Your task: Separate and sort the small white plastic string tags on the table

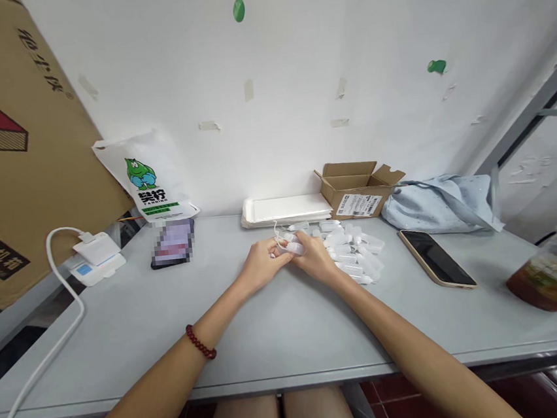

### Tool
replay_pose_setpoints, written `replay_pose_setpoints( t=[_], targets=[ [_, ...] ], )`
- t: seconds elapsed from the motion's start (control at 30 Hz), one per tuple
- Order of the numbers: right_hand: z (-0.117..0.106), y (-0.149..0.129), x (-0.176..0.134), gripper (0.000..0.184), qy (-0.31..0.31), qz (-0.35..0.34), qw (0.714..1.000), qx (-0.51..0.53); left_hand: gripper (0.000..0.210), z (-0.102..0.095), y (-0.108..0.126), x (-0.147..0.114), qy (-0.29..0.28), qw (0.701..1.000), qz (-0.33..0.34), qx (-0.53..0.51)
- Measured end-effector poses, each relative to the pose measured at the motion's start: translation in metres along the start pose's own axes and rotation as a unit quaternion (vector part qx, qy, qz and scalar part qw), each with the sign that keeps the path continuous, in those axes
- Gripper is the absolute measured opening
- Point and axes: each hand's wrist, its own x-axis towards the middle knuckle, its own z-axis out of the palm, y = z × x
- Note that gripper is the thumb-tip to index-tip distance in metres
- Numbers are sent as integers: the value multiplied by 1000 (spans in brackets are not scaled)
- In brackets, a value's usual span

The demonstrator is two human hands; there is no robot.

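Left hand: the left hand (260, 268) is pinching one end of a small clear vial (294, 247).
Right hand: the right hand (315, 259) is gripping the vial's other end, mid-table.
Vial: translucent, white-tipped, lying sideways.
Beyond: similar vials are lying in a loose pile (354, 249) just right.

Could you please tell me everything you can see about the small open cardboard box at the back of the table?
The cardboard box is small, plain brown and corrugated-looking, with its top flaps folded open and outward. A white printed label covers part of its front face; the text is too small to read. It stands upright at the back of the grey table, close to the white wall. Its left side meets a flat white tray, and a light blue cloth lies just to its right. Its contents are hidden.
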Motion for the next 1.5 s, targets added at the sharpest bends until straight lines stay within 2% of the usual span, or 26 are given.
replay_pose_setpoints(
  t=[0.4, 0.83, 0.93, 1.03, 1.1, 1.23, 1.33, 1.5],
  targets=[
    [0, 2, 1, 15, -49, -27, 987, -153, 21, -14, 0, 3, -10, 1000, -6, 17],
    [0, -4, 0, 19, -69, -30, 984, -159, 23, -12, -6, 5, -49, 999, -1, 8],
    [0, -7, 0, 20, -73, -23, 982, -174, 29, -9, -7, 5, -48, 997, -48, -34],
    [0, -9, 0, 20, -78, -18, 978, -192, 33, -9, -6, 5, -62, 983, -145, -89],
    [0, -10, 1, 20, -78, -14, 976, -204, 36, -11, -5, 4, -61, 978, -168, -109],
    [0, -10, 2, 21, -77, -3, 972, -222, 29, -20, -2, 5, -44, 985, -119, -118],
    [1, -10, 1, 21, -78, -3, 971, -225, 27, -23, -1, 5, -44, 992, -81, -81],
    [0, -10, 1, 22, -80, -9, 969, -233, 27, -17, -6, 7, -55, 997, -41, -41]
  ],
)
